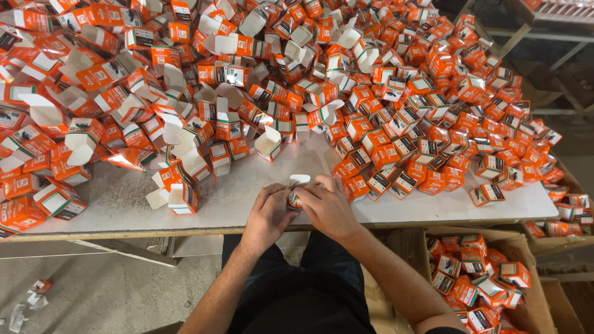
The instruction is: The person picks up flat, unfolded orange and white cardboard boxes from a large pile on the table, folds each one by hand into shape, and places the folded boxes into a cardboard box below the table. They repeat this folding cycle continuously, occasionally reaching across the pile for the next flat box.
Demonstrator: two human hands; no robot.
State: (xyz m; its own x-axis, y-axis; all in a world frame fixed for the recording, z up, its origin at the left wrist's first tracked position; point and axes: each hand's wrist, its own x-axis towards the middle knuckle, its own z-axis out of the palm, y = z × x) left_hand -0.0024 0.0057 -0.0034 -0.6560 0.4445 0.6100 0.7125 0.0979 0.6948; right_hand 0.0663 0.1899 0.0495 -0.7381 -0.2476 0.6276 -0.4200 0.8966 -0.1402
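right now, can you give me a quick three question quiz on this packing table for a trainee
1. True or false: both hands hold one small box at the near edge of the table.
2. Where do the closed boxes mostly lie? A) to the person's right B) on the floor C) on the person's lap
3. Fill in: the boxes with open white flaps are piled to the person's ____.

Key: 1 true; 2 A; 3 left
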